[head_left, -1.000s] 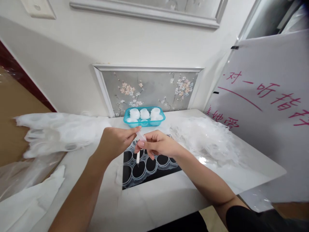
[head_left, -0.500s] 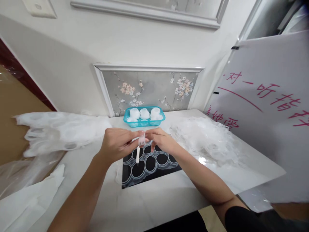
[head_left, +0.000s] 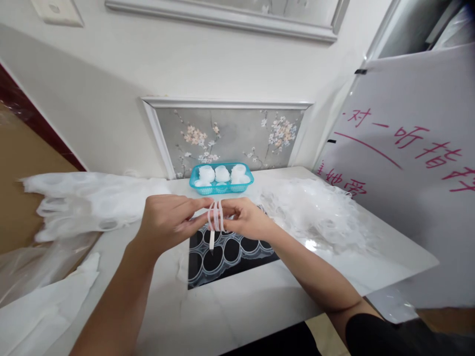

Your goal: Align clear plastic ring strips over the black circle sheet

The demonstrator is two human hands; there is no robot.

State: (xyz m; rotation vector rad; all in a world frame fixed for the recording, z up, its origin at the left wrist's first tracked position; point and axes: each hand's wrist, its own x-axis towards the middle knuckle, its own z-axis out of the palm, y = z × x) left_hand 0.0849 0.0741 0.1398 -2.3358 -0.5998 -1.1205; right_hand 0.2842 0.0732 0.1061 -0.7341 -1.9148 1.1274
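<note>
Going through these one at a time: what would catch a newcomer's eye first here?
Probably the bright blue basket at the back of the table, with white rounded pieces inside. Next, the thin white loops at the fingertips of the left hand and right hand, above a black mat. Off to the right, large red writing stands out on a white board.
</note>
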